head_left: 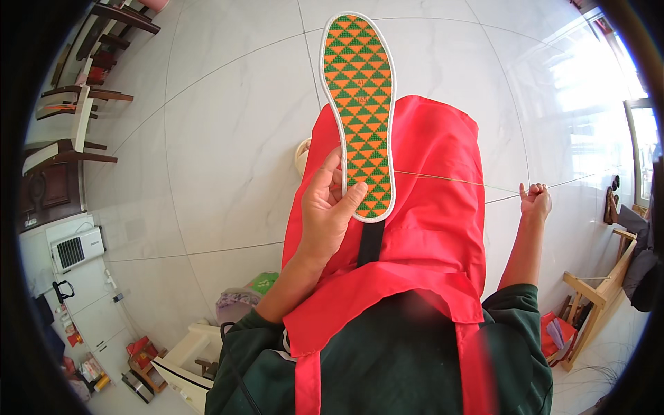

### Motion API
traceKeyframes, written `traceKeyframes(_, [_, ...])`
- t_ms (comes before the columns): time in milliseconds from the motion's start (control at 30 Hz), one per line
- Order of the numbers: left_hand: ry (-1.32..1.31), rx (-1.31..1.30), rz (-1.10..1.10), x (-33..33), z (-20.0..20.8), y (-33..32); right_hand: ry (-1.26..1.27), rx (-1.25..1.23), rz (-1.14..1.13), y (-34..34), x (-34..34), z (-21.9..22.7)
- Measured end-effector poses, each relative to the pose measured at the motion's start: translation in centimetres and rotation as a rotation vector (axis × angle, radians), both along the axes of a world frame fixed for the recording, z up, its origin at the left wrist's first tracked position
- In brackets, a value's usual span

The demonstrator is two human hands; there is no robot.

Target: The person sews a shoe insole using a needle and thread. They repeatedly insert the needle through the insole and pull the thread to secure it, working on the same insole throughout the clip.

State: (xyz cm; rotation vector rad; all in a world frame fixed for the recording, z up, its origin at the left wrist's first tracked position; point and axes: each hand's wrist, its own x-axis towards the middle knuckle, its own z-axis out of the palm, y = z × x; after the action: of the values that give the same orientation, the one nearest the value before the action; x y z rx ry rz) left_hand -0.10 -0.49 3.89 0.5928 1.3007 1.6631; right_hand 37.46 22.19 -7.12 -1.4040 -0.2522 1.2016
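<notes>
My left hand [330,209] grips the heel end of a shoe insole [361,117], thumb on the patterned face and fingers behind it. The insole has a white edge and rows of green and orange stitched triangles, its toe end pointing away from me. A thin pale green thread [449,179] stretches from the insole's right edge, above my lap, to my right hand [535,201]. That hand is out at the far right with its fingers pinched closed at the thread's end. Whether a needle is in them is too small to make out.
A red apron [436,149] covers my lap, with a black strap [371,242] below the insole. Wooden chairs [69,149] stand at the left. A wooden frame [602,297] is at the right, and a bin with a green item [238,302] sits by my left elbow.
</notes>
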Motion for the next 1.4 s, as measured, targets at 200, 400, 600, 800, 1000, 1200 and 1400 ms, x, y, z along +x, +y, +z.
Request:
traceKeyframes(200, [0.019,-0.018,0.000,0.2,-0.1,0.0,-0.139,0.024,0.014,-0.4,-0.1,0.3])
traceKeyframes(400, [-0.099,-0.005,-0.025,0.2,-0.4,-0.1,-0.247,0.017,-0.048,-0.8,-1.2,1.8])
traceKeyframes(600, [-1.308,0.370,-0.332,-1.2,-3.0,-0.4,-0.617,0.473,0.337,-3.0,-10.1,8.4])
traceKeyframes(800, [-1.654,0.687,-0.562,-0.7,-3.5,-0.1,-1.020,1.070,0.785,-9.5,-21.6,16.0])
traceKeyframes(1000, [-1.760,0.736,-0.561,-0.2,-3.5,-0.2,-0.879,1.293,0.917,-12.9,-26.4,14.5])
traceKeyframes(1200, [-1.872,0.728,-0.550,0.0,-3.4,-0.2,-0.862,1.294,0.923,-13.4,-27.3,13.4])
traceKeyframes(1400, [-1.837,0.751,-0.603,-0.1,-3.9,-0.1,-0.855,1.278,0.923,-13.6,-27.6,13.2])
